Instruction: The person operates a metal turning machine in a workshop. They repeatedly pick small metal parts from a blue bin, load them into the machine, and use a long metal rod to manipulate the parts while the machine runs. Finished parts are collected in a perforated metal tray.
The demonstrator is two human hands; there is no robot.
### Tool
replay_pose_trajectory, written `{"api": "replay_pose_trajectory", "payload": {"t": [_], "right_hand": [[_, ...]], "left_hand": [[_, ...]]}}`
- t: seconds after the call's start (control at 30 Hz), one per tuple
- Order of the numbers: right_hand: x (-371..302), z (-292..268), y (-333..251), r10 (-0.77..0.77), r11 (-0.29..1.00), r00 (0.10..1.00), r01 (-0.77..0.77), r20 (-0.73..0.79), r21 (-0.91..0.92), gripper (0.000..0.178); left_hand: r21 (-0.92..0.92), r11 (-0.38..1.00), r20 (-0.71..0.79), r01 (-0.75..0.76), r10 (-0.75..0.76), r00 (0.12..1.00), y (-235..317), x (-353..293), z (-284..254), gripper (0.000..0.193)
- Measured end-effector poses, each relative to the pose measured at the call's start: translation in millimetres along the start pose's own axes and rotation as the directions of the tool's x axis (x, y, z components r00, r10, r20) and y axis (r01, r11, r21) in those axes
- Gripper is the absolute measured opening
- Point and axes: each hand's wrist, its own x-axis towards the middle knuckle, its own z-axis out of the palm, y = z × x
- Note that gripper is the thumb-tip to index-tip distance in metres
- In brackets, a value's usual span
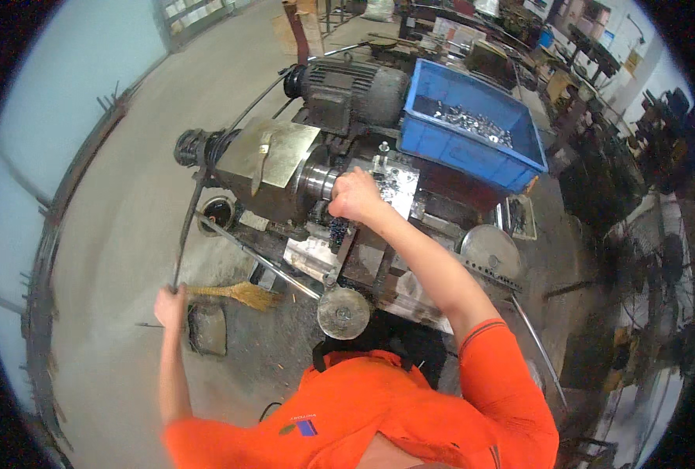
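My left hand (170, 307) is closed round the lower end of a long dark lever (188, 230), which runs up to the left end of a small lathe (265, 195). My right hand (355, 194) is at the front of the shiny round spindle nose (317, 181), its fingers curled in. Whatever those fingers hold, if anything, is hidden behind the hand. Just right of it stands an upright bolt (382, 156) on the metal slide, with metal chips around. On the headstock's flat metal cover (292, 148) lies a brush (260, 164).
A blue crate (472, 152) of small metal parts stands behind the slide, right of an electric motor (355, 90). Nearest my body is a round handwheel (343, 313), and a larger disc (491, 252) sits at right. A straw broom (246, 294) lies below the lathe, near a metal rod (265, 262).
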Motion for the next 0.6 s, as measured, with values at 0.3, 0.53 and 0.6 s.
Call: {"api": "replay_pose_trajectory", "payload": {"t": [0.3, 0.53, 0.6], "right_hand": [[-21, -54, 13, 0.032, 0.996, 0.999, -0.033, -0.007, -0.087, 0.029], [-64, -135, 129, 0.245, 0.959, 0.829, -0.285, -0.503, -0.003, 0.059], [-89, -158, 143, 0.272, 0.962, 0.813, -0.242, -0.515, 0.126, 0.058]], "left_hand": [[-0.167, 0.972, 0.428, -0.163, 0.22, 0.877, 3, 8, -22, 0.028], [-0.831, 0.479, 0.522, 0.285, 0.491, 0.698, 9, 48, 20, 0.033], [-0.809, 0.534, 0.514, 0.244, 0.444, 0.734, 7, 52, 25, 0.036]]}}
